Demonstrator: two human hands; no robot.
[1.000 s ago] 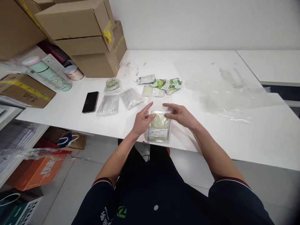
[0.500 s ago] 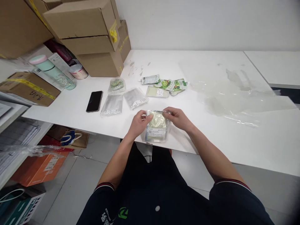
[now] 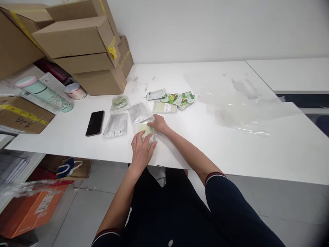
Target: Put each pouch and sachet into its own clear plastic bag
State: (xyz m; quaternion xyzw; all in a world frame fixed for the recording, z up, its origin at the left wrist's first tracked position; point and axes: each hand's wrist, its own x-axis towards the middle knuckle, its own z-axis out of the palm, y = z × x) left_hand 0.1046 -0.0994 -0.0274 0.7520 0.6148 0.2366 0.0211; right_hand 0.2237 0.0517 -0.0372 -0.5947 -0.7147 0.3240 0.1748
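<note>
A clear plastic bag point(image 3: 146, 129) with a pale yellow-green packet inside lies on the table before me. My left hand point(image 3: 142, 150) rests over its near part, fingers spread and curved, touching the plastic. With thumb and fingers, my right hand point(image 3: 159, 124) grips its upper right corner. Just beyond it lies a stack of flat clear bags point(image 3: 140, 112), with another such stack point(image 3: 115, 125) to the left. Green fruit-print pouches point(image 3: 177, 98) and a labelled pale green packet point(image 3: 164, 107) lie farther back.
A phone point(image 3: 95, 123) and a bagged green pouch point(image 3: 119, 102) lie on the left. Cardboard boxes point(image 3: 77, 37), a mint bottle point(image 3: 45, 94) and a tin point(image 3: 75, 91) stand at the back left. A large clear plastic sheet point(image 3: 239, 113) covers part of the table's right side.
The bag has moved left and away from the table edge, beside the flat clear bags. My left hand has loosened from its top edge and now spreads over its near part.
</note>
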